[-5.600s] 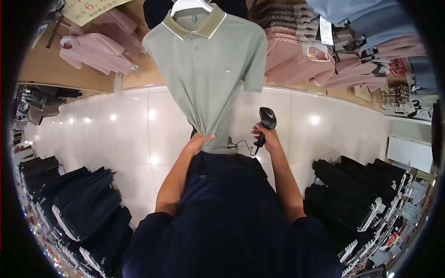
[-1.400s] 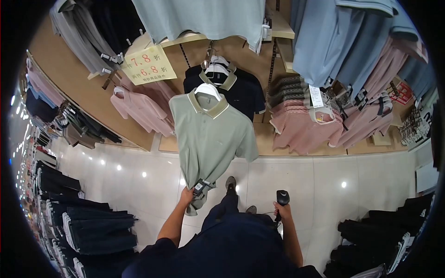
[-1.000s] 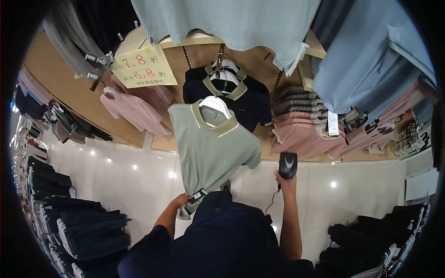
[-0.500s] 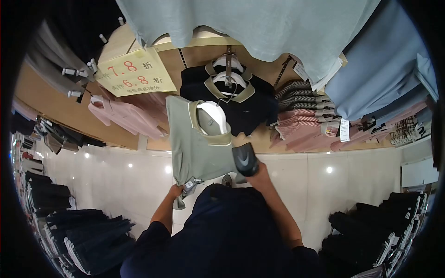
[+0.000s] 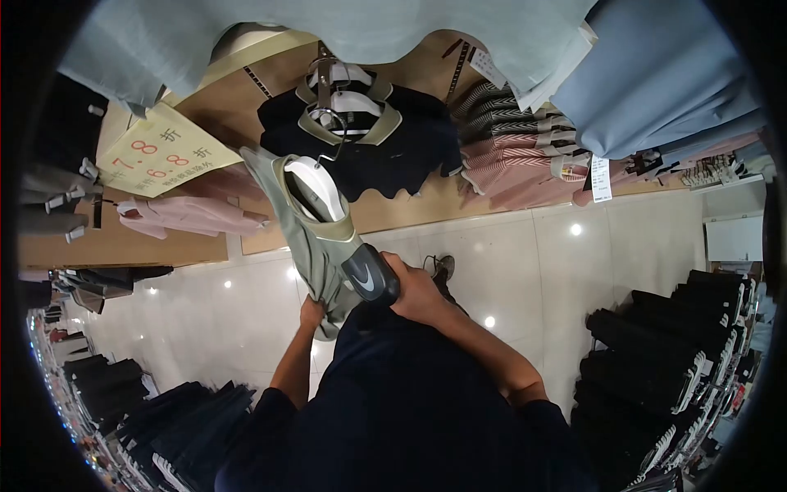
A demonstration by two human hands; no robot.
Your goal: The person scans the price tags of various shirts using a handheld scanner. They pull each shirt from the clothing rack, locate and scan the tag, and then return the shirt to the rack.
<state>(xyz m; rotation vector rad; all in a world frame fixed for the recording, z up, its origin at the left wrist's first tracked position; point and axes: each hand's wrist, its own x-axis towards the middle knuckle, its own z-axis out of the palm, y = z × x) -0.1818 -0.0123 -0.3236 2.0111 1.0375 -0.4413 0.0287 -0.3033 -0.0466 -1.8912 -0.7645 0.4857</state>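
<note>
A sage-green polo shirt (image 5: 316,256) with a pale-edged collar hangs in front of me on a white hanger (image 5: 320,184). My left hand (image 5: 311,313) is closed on the lower part of the shirt, which bunches around the fingers. In my right hand (image 5: 418,289) is a dark grey handheld device with a pale curved mark (image 5: 370,275). Its front end overlaps the shirt just below the collar. Behind the shirt, navy polo shirts (image 5: 410,152) with green collars hang on a front-facing rail.
Light blue garments (image 5: 393,29) hang across the top. A yellow sign (image 5: 168,152) with red numbers stands at the left, above pink shirts (image 5: 188,217). Striped and pink shirts (image 5: 525,156) hang at the right. Dark clothes racks (image 5: 648,361) flank me on the tiled floor (image 5: 525,246).
The green shirt has turned more side-on and its lower part is gathered closer to me. My right hand with the device has moved left and nearer my body. The view has shifted.
</note>
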